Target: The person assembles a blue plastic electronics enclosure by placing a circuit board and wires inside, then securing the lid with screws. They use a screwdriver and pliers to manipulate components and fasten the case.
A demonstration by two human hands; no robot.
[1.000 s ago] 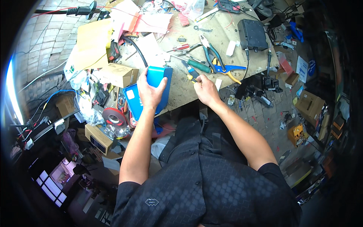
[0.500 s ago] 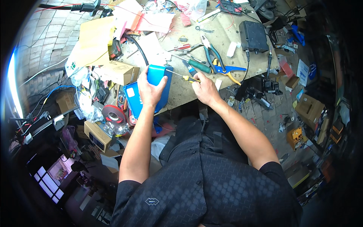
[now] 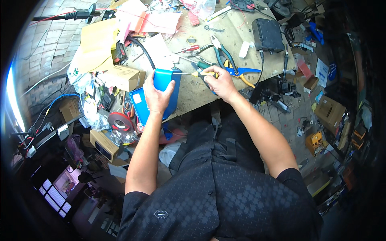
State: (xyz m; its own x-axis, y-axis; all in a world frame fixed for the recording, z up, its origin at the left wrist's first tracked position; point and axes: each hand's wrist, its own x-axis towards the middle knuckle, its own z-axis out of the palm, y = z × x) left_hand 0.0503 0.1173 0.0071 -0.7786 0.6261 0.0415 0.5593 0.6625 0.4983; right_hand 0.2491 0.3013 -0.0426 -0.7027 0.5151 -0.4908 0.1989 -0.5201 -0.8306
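Note:
A blue casing (image 3: 163, 78), box-like with a white label, stands tilted at the front left of the table, and my left hand (image 3: 157, 95) is wrapped round it. A thick black cable (image 3: 145, 51) runs up to its far end. In my right hand (image 3: 222, 84) is a screwdriver (image 3: 203, 74) with a yellow and black handle. Its thin shaft points left, and the tip meets the right side of the casing near the top. Whether the tip sits in a screw is too small to tell. Just beyond my right hand lie pliers (image 3: 221, 54) with dark green handles.
Blue-and-yellow-handled cutters (image 3: 245, 72) lie by the table's right edge. A black power-supply-like box (image 3: 267, 36) stands at the back right. Left of the casing are a cardboard box (image 3: 124, 78), yellow envelopes (image 3: 96, 44) and a red-rimmed roll of tape (image 3: 120, 121).
My right hand has moved slightly right and turned, and the screwdriver now lies more level. The casing stays in my left hand, almost unmoved.

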